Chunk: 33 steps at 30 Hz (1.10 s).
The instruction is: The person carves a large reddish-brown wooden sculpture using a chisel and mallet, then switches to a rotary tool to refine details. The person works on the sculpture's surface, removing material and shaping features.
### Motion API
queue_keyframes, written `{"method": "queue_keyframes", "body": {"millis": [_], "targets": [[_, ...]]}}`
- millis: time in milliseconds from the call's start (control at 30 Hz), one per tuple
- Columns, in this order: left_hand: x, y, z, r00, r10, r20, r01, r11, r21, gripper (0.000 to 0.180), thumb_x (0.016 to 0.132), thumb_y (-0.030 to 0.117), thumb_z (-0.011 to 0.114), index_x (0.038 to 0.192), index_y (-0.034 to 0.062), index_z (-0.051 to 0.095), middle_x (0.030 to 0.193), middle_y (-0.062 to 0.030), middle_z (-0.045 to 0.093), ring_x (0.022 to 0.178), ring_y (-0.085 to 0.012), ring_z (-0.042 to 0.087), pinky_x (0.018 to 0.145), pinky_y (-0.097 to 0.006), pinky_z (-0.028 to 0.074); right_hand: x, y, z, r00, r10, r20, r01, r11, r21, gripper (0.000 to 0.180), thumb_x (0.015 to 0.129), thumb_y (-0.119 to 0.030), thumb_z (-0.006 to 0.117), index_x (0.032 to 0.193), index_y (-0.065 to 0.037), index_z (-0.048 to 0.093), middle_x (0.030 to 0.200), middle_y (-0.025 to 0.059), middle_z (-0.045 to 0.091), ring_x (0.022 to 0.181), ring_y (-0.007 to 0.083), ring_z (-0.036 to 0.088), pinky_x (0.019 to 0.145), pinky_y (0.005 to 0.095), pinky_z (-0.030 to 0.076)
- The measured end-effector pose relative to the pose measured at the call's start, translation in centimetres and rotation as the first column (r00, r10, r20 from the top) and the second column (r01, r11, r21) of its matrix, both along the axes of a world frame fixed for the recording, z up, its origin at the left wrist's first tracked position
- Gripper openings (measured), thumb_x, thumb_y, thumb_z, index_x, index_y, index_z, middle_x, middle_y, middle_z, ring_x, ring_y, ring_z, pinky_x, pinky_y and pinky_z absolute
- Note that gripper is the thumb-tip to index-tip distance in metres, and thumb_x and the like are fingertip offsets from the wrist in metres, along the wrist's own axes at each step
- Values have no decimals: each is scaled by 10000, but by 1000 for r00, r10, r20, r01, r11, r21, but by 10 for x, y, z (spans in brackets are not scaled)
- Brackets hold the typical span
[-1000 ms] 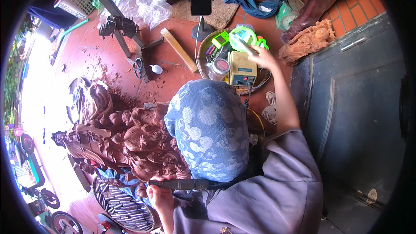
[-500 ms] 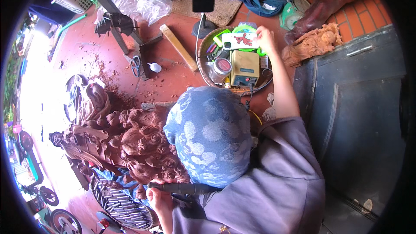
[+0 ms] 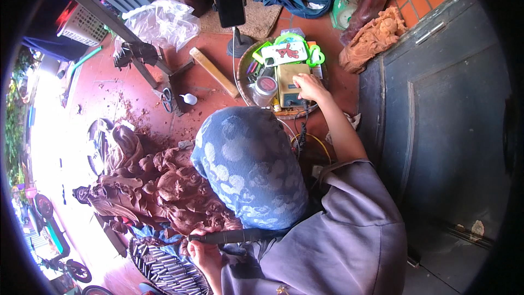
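My left hand (image 3: 203,255) is closed round a black rotary tool handpiece (image 3: 234,236). The handpiece lies level, its tip beside a brown wood carving (image 3: 177,188) of dense figures. With bent fingers, my right hand (image 3: 311,87) rests on the front top of a beige control box (image 3: 289,74); what lies under the fingertips is hidden. A black cord leaves the box's front. Beside it stands a clear jar with a reddish lid (image 3: 266,88). Behind the box lies a white phone case (image 3: 285,52) with a red figure. All these sit in a round basket (image 3: 244,92).
A rounded form in blue spotted cloth (image 3: 248,164) blocks the middle. Several metal bits fill a lower-left basket (image 3: 132,257). A phone on a stand (image 3: 229,4), a wooden bar (image 3: 214,72) and scissors (image 3: 167,100) lie beyond. A dark panel door (image 3: 442,109) borders the right.
My right hand has moved from the phone case down to the control box. My left hand keeps its hold on the handpiece. The whole view has shifted slightly.
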<state>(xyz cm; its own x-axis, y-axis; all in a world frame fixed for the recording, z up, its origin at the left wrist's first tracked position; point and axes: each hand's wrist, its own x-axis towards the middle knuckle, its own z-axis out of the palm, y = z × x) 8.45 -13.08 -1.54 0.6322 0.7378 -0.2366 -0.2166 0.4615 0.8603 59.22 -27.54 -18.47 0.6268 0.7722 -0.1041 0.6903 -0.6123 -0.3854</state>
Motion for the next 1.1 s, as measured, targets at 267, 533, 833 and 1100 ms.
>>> {"method": "queue_keyframes", "body": {"millis": [267,533,833,1100], "targets": [[-8,-7,2,987,92,132,-81,993,-84,385,968,331,522,1039,-47,542,992,-198,606,979,-342,607,923,-507,470,-18,17,9,996,-57,-73,62,995,78,534,601,-144,834,1049,-112,545,1093,123,606,1061,328,578,858,440,479],[-14,-9,7,988,4,154,-11,999,46,347,966,355,526,1078,27,532,1060,-70,543,998,-250,574,928,-501,466,-32,95,-28,996,81,-28,-76,987,140,814,641,-235,800,1372,-238,443,1311,176,483,1183,388,504,970,459,455],[-25,-7,4,996,24,91,-24,1000,2,375,956,378,536,1079,24,535,1039,-79,568,1014,-242,568,949,-452,451,2,33,39,858,-468,214,190,675,713,762,606,-198,829,1291,-135,501,1131,180,569,1053,362,578,877,454,495],[-8,-6,-1,977,109,181,-100,993,-57,341,935,332,583,973,-7,591,1025,-156,614,993,-325,605,866,-445,502,45,-138,-34,709,-618,340,615,778,133,827,590,-387,853,1291,-117,508,1118,185,612,1097,379,533,908,457,461]]}}
